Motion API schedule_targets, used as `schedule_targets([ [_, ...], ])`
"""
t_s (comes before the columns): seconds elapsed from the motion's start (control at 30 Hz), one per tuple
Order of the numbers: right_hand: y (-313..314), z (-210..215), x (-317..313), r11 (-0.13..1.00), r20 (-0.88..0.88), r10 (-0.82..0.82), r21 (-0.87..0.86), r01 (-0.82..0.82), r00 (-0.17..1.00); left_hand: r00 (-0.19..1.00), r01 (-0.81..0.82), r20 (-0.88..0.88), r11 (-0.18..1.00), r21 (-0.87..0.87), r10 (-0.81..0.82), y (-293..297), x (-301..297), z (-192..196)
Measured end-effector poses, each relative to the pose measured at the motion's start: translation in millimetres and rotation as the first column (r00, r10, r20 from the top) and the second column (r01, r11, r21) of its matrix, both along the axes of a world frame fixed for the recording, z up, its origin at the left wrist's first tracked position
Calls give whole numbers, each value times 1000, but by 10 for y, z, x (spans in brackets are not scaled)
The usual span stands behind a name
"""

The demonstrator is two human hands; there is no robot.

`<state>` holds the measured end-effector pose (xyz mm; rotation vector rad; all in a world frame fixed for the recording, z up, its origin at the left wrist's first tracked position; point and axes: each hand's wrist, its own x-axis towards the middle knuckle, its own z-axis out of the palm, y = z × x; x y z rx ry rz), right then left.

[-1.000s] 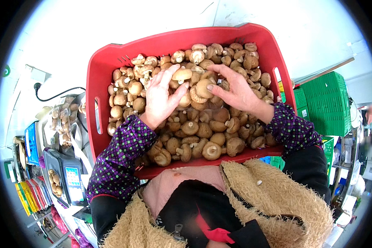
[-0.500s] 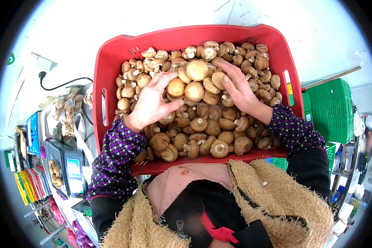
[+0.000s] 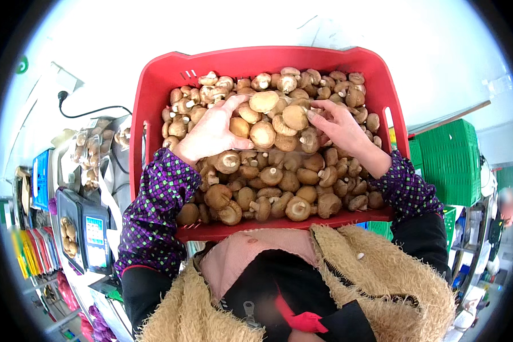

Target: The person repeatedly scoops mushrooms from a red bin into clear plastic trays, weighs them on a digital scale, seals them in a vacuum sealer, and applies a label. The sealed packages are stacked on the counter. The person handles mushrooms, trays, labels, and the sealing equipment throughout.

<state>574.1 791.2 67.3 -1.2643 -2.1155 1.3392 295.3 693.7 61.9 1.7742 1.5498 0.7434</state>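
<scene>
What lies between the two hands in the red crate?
In the head view, several brown mushrooms fill the gap between the left hand and right hand, heaped in the red crate.

Your single view comes from the left head-worn fisheye camera, looking steeply down your chest at close range. The red crate (image 3: pixel 256 60) fills the centre, your forearms enter from below, and straight edges bow toward the dark circular rim.
</scene>
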Motion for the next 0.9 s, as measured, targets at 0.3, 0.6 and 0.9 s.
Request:
schedule_targets([
  [0.3,-52,703,-1292,944,-153,330,43,-328,931,940,-316,-66,925,213,336,-945,-841,605],
  [0.6,-1283,658,-4013,623,-223,762,-5,-782,608,579,-773,-77,577,263,812,-3117,-2131,574],
  [0.9,-2928,-83,-5602,251,-177,950,-60,-966,258,208,-970,-104,219,103,973,-4854,-2559,13],
])
